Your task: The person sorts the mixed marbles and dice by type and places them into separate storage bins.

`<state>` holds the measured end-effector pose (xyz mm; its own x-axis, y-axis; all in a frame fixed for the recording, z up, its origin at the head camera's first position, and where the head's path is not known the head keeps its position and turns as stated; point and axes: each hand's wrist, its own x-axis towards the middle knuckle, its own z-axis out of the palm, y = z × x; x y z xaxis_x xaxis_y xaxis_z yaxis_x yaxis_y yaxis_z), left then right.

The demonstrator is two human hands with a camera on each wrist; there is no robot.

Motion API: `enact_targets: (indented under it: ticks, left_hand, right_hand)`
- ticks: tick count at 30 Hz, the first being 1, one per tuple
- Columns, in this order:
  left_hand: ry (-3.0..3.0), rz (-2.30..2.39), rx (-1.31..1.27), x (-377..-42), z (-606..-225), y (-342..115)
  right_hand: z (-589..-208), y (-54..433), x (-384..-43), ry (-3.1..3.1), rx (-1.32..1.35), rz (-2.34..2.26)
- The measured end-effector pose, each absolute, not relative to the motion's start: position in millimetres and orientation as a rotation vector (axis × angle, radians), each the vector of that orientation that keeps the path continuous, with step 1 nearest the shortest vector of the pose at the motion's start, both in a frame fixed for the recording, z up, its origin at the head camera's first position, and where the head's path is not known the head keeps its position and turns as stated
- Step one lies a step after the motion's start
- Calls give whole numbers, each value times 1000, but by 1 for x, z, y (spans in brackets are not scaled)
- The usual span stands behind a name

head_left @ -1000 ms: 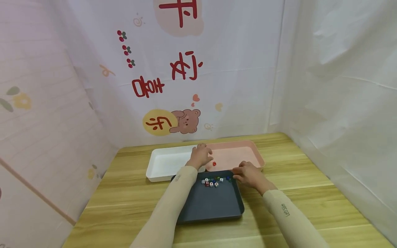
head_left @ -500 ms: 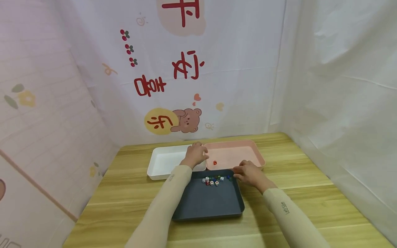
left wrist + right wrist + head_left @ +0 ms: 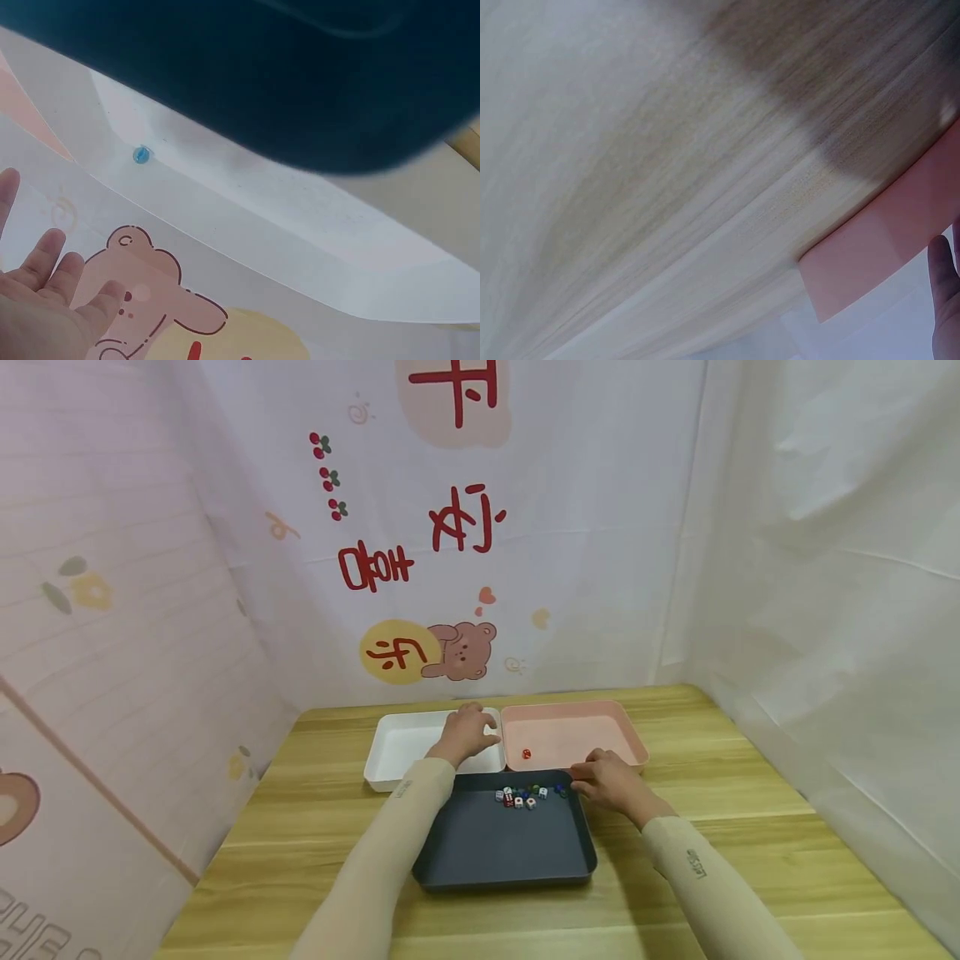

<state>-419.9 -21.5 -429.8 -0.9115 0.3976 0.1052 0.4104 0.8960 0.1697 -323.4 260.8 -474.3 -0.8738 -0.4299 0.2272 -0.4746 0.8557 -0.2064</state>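
Observation:
My left hand hovers over the right part of the white tray, its fingers loosely spread with nothing seen between them. In the left wrist view a small translucent blue bead or marble lies in that tray. My right hand rests at the far right corner of the dark tray, against the front rim of the pink tray; its fingertips are partly hidden. White dice, a red die and small blue and green pieces lie along the dark tray's far side.
One red die lies in the pink tray, near its left end. The white and pink trays stand side by side behind the dark one on a wooden table. A printed cloth hangs behind the table.
My left hand has moved left, away from the pink tray and over the white one. My right hand has stayed by the dark tray's corner. The view has shifted slightly.

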Motion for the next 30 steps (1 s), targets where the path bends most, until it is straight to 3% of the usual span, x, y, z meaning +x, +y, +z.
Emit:
enact_targets:
  ticks: [30]
  left_hand:
    - [-2982, -341, -681, -382, -409, -102]
  right_hand:
    - [-474, 261, -326, -2852, 724, 365]
